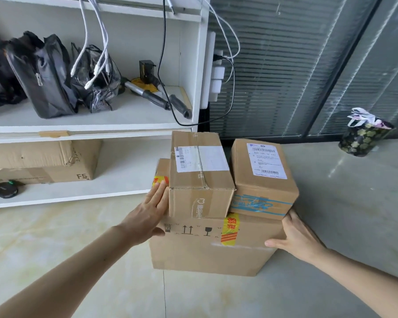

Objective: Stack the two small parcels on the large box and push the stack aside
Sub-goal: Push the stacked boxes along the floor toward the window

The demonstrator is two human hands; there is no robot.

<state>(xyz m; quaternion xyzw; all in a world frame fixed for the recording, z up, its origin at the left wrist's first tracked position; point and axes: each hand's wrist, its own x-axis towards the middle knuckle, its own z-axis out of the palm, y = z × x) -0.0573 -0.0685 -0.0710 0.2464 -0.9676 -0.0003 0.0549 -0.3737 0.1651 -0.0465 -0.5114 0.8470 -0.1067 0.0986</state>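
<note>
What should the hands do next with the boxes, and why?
Probably push the large box sideways, slowly. Both small parcels already sit on top, side by side, and the left hand and right hand rest flat on its two ends.

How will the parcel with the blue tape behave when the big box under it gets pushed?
The blue-taped parcel probably stays stiff, being taped cardboard. It appears to overhang the large box at the right, so it may tip or slide off. The right hand beside it could steady it.
</note>
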